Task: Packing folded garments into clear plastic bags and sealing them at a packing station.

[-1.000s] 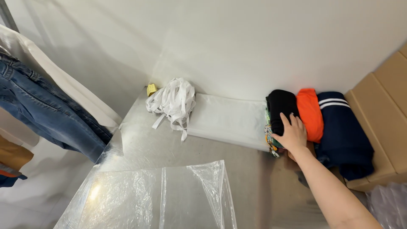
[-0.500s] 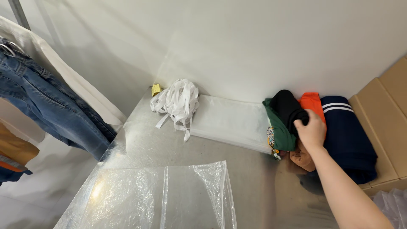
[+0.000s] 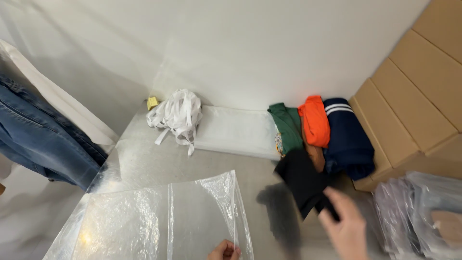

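On steel table (image 3: 144,166), soft black garment (image 3: 301,180), crinkled bag (image 3: 159,221)

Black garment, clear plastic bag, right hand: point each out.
black garment (image 3: 301,180), head view, middle of the dark cloth
clear plastic bag (image 3: 144,224), head view, flat centre panel
right hand (image 3: 344,228), head view, back of hand

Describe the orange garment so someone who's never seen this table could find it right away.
Start at the stack of cardboard boxes on the right. Against their left side, by the back wall, lies a row of folded clothes on the table. The orange garment is the middle one, between a green garment on its left and a navy one with white stripes on its right, and it is the only bright piece there.
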